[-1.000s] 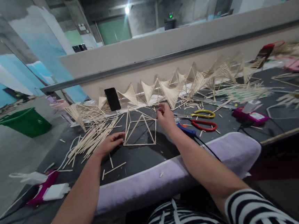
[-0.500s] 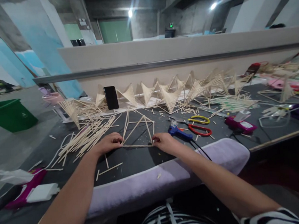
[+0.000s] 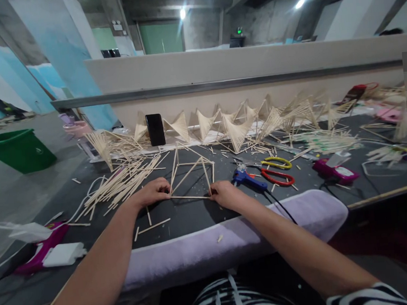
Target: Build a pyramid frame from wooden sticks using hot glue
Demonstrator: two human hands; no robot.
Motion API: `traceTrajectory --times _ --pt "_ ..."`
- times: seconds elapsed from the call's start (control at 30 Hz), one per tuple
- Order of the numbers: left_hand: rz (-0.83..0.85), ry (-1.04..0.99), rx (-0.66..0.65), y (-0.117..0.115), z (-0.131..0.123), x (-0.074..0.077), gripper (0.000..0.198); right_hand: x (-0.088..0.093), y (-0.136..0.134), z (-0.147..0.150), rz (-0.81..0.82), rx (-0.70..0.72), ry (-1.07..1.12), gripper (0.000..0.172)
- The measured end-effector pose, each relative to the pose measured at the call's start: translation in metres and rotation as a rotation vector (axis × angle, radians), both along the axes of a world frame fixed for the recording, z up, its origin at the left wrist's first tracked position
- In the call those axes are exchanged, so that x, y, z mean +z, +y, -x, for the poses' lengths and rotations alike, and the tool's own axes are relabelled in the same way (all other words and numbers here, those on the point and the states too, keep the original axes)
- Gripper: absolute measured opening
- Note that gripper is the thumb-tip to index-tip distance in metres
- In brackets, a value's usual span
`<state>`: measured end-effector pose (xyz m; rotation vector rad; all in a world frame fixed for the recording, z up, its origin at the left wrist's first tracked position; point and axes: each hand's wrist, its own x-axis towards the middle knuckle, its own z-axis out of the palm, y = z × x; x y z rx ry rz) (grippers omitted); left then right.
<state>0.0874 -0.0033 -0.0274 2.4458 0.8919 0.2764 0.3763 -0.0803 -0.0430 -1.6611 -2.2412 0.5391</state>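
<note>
A frame of thin wooden sticks (image 3: 190, 197) stands on the dark table in front of me, with slanted sticks rising from its base. My left hand (image 3: 155, 192) pinches its near left corner. At the near right corner, my right hand (image 3: 223, 193) has its fingers closed on the same frame. Just right of that hand lies a blue glue gun (image 3: 250, 180), its cord running toward the table edge. Scissors with one red and one yellow handle (image 3: 279, 176) rest beyond it. A few loose sticks (image 3: 155, 226) lie near my left wrist.
A heap of sticks (image 3: 127, 180) covers the left side. Finished fan-like stick models (image 3: 235, 130) line the back beside a black phone (image 3: 155, 130). Magenta power strips (image 3: 336, 171) sit right and left. A lilac cushion (image 3: 239, 239) runs along the front edge.
The whole view has shifted slightly, so things appear a little further right. Both hands keep hold of the stick frame's near corners.
</note>
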Motion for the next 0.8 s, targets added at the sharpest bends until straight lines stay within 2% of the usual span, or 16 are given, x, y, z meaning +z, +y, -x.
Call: traceTrajectory --times 0.43,0.8 --pt "-0.012 0.031 -0.007 -0.002 -0.002 0.004 0.022 -0.004 0.008 -0.003 0.011 0.03 -0.017 0.01" --pt "0.023 -0.006 0.012 -0.007 0.0 0.011 0.027 0.001 0.006 -0.005 -0.022 0.071 -0.014 0.01"
